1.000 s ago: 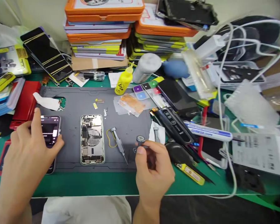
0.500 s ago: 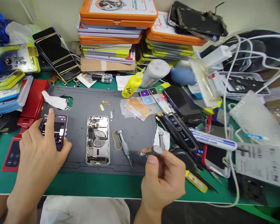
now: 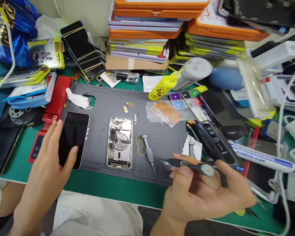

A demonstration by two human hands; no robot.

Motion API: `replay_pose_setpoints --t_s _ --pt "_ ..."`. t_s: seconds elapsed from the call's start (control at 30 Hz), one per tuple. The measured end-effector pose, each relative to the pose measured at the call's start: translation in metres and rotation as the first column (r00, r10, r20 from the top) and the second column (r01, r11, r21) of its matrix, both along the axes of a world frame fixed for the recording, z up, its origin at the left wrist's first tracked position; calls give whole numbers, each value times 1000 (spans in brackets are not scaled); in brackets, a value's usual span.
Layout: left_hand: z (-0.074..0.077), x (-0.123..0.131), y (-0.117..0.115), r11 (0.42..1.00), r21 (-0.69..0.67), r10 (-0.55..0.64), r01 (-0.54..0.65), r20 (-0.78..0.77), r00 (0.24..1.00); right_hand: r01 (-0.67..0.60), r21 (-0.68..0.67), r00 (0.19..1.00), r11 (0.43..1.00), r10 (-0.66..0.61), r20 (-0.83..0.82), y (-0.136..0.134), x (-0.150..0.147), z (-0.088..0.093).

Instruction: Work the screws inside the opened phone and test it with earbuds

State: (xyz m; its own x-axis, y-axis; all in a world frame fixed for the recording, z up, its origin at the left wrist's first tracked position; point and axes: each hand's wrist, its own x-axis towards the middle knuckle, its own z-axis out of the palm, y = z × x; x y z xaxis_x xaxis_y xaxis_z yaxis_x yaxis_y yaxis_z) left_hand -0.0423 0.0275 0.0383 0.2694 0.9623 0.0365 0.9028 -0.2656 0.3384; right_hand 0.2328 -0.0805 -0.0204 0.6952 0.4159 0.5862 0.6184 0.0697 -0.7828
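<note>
My left hand (image 3: 45, 164) lies at the side of a smartphone (image 3: 75, 137) with a dark screen. Its fingers are stretched out, and the thumb reaches over the lower part of the glass; whether it presses cannot be seen. In my right hand (image 3: 199, 193) a dark screwdriver (image 3: 190, 165) is pinched between thumb and fingers, its round end cap toward the right. Between the hands an opened phone (image 3: 120, 144) shows its inner boards. Beside it lie a yellow rubber band (image 3: 139, 146) and a grey screwdriver (image 3: 148, 150) pointing down.
A grey work mat (image 3: 95, 150) covers part of the green bench. Tiny screws (image 3: 136, 118) lie above the opened phone. Stacked boxes (image 3: 140, 34) line the back, beside a yellow bottle (image 3: 162, 88). Tools, phone parts and a white cable (image 3: 280, 137) crowd the right side.
The smartphone's screen has gone from lit to dark. My left index finger has moved off the screen. The screwdriver in my right hand has turned sideways. The view has shifted left.
</note>
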Motion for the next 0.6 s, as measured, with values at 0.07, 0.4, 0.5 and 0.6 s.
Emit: replay_pose_setpoints --t_s 0.07,0.4,0.5,0.6 --pt "-6 2 -8 996 47 -68 71 -57 996 -33 -25 999 999 34 37 -1 2 -2" --pt "-15 15 0 988 113 -98 105 -65 993 94 0 995 996 -94 30 1 -5 4" --pt "-18 14 2 987 109 -110 116 -57 992 27 -32 998 999 -29 -54 3 -7 6" --pt "-19 16 -7 980 139 -136 142 -50 989 1 -116 1000 993 -5 -30 4 -3 0"
